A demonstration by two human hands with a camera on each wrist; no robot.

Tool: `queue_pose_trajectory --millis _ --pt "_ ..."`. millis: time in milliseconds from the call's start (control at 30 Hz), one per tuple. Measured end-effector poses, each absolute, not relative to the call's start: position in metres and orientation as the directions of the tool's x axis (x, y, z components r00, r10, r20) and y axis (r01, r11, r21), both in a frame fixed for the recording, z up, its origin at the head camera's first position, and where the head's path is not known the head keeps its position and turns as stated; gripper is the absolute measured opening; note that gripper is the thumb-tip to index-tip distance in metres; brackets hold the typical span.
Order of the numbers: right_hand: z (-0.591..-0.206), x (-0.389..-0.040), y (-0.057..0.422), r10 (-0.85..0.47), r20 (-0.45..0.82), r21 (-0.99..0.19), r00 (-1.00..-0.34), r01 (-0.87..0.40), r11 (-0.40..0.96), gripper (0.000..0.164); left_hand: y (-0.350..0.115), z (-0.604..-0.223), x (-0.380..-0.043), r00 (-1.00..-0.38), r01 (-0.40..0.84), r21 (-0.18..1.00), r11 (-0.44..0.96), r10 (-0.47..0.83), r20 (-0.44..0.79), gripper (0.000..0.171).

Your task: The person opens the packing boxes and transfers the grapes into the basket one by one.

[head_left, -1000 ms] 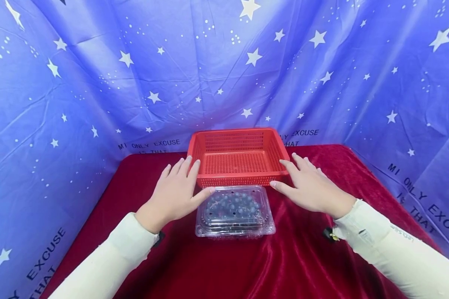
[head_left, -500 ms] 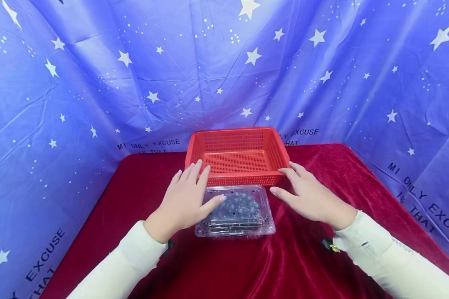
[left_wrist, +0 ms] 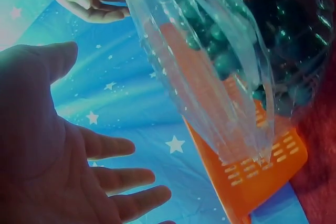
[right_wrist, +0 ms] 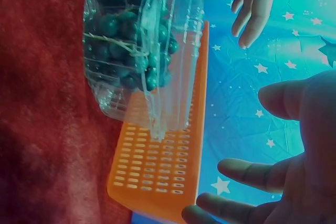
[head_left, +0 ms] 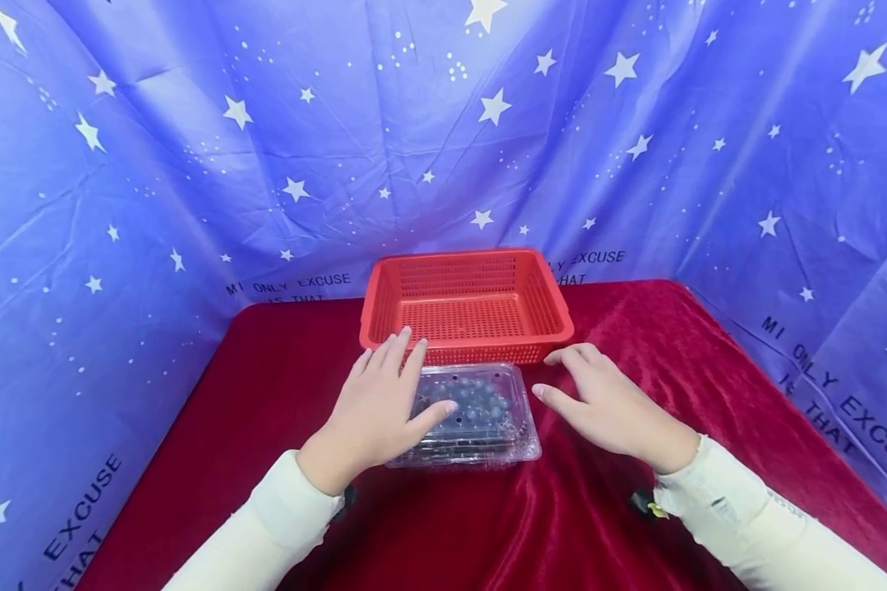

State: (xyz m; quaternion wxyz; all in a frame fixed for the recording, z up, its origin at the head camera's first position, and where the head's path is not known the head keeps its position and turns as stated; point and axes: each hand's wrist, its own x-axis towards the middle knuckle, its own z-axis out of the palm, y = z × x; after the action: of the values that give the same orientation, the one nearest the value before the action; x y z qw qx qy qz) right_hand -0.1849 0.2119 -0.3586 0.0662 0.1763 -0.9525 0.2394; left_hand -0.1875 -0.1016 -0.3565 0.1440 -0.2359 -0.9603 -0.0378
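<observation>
Drawn back from a moment ago, left hand (head_left: 373, 410) and right hand (head_left: 609, 402) hang before the red basket (head_left: 464, 317), fingers loosely spread, gripping nothing. Their spacing seemingly suits the fruit box (head_left: 482, 420) just in front of it.

Star-printed blue curtain (head_left: 369, 123), twelve o'clock; its black lettering (head_left: 83, 509), eight o'clock; crimson velvet tablecloth (head_left: 443, 525), six o'clock.

Curtain (head_left: 384, 107): violet-blue, white five-pointed stars, scattered white dots, black capitals low down; cyan-blue in wrist views. Velvet cloth (head_left: 414, 533): deep crimson, paler sheen streaks. Plastic basket (head_left: 480, 340): solid red in head view, orange in wrist views; rows of slots. Clamshell box (head_left: 526, 447): clear, colourless. Grapes (head_left: 480, 402): dark blue-grey; deep green in wrist views. Stem (right_wrist: 113, 41): pale yellowish. Left sleeve (head_left: 247, 525), right sleeve (head_left: 746, 517): off-white.
</observation>
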Motion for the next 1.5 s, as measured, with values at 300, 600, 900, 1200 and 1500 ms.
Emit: queue_pose_trajectory --millis 300,600,900,1200,1500 --pt "-0.368 -0.18 0.21 -0.302 0.233 -0.447 -0.924 -0.378 0.811 0.049 -0.093 -0.365 -0.186 -0.835 0.492 0.011 0.87 0.469 0.287 0.09" --pt "-0.379 -0.176 0.203 -0.295 0.222 -0.503 -0.929 -0.368 0.782 0.039 -0.08 -0.372 -0.18 -0.778 0.569 0.004 0.822 0.537 0.325 0.084" --pt "-0.382 -0.173 0.2 -0.288 0.194 -0.526 -0.938 -0.347 0.776 0.034 -0.069 -0.375 -0.175 -0.751 0.609 -0.009 0.793 0.58 0.315 0.083" --pt "-0.387 -0.171 0.2 -0.273 0.168 -0.596 -0.947 -0.318 0.737 0.034 -0.053 -0.377 -0.173 -0.736 0.632 0.011 0.775 0.595 0.324 0.082" --pt "-0.394 -0.168 0.202 -0.216 -0.05 -0.76 -0.975 -0.103 0.642 0.04 -0.033 -0.378 -0.169 -0.674 0.695 0.009 0.719 0.647 0.356 0.083"
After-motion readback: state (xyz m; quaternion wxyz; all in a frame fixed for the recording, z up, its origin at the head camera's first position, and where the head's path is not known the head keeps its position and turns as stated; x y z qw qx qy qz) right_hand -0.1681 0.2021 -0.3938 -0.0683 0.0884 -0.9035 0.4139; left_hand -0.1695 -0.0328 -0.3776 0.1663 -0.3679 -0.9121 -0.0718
